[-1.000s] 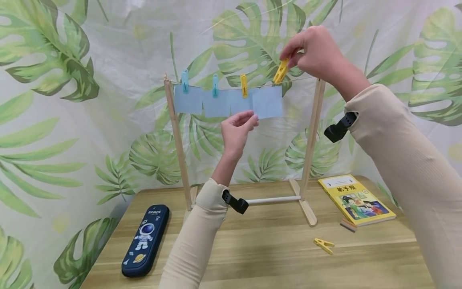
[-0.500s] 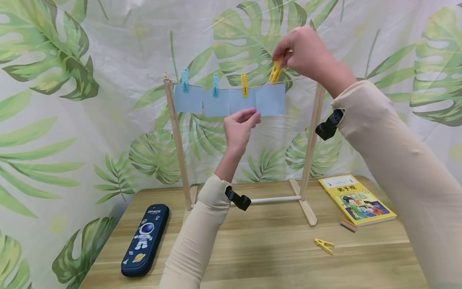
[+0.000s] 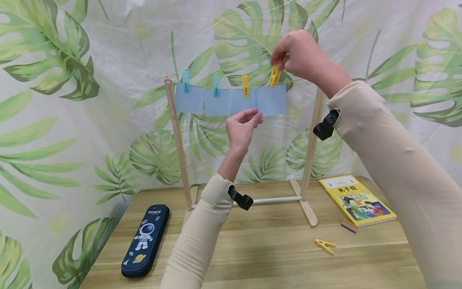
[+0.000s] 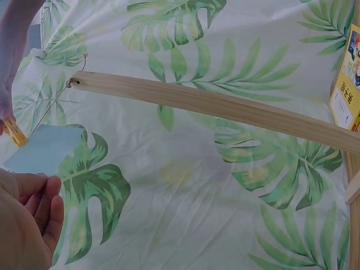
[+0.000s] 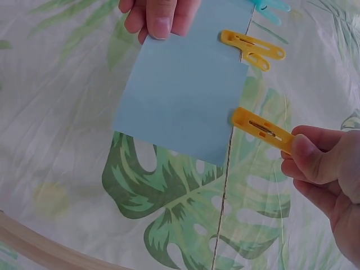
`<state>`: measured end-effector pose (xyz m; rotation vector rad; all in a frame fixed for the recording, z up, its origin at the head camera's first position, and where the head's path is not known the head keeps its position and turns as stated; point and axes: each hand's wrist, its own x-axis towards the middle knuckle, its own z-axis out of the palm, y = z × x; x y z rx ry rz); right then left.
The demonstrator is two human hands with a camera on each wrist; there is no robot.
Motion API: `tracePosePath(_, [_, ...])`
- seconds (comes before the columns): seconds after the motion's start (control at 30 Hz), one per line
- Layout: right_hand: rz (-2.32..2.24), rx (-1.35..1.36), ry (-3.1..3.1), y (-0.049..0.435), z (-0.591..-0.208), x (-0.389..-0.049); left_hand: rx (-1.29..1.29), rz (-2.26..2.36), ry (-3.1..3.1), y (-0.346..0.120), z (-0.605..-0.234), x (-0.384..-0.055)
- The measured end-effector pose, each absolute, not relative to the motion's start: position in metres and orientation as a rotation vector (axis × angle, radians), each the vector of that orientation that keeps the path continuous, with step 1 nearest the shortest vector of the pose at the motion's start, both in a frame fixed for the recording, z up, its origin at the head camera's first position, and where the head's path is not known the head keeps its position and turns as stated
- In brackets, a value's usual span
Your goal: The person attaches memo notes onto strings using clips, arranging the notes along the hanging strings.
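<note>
On the surface [image 3: 260, 257], a span of wood separates the pencil case [image 3: 146, 241], by the left edge, from the book [image 3: 357, 200] at the far right corner. Farther, the raised left grip [image 3: 241, 130] pinches the blue sheet [image 3: 273, 101] by its lower left corner; higher, the right grip [image 3: 297, 52] pinches a yellow clip [image 3: 275, 75] at the sheet's top edge.

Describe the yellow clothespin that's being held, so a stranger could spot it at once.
Find the wooden frame standing on the table, then follow the string across its top. The yellow clothespin is at the top edge of the rightmost blue paper. Unlike the yellow clip on its left and the loose yellow clip on the table, it is pinched by the right hand.
</note>
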<state>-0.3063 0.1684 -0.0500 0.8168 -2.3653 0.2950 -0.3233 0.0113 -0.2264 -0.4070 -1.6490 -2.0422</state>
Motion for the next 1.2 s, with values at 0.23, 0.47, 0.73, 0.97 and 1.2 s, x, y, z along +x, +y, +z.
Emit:
tracePosePath(0.23, [0.269, 0.827, -2.355, 0.1679, -0.0502, -0.3068, -0.412, -2.041, -1.645, 0.0121, -0.2259, -0.3226])
tracePosePath(0.47, [0.263, 0.835, -2.349, 0.1642, -0.0496, -0.3053, -0.409, -2.045, -1.638, 0.0119, -0.2264, -0.3231])
tracePosePath(0.73, [0.248, 0.843, -2.407, 0.1624, -0.0509, -0.3057, -0.39, -2.047, -1.642, 0.0123, -0.2251, -0.3241])
tracePosePath(0.97, [0.233, 0.851, -2.418, 0.1618, -0.0516, -0.3045, -0.385, -2.039, -1.651, 0.0133, -0.2229, -0.3226])
tracePosePath(1.2, [0.213, 0.848, -2.433, 0.1632, -0.0517, -0.3045, -0.399, -2.039, -1.665, 0.0149, -0.2222, -0.3221])
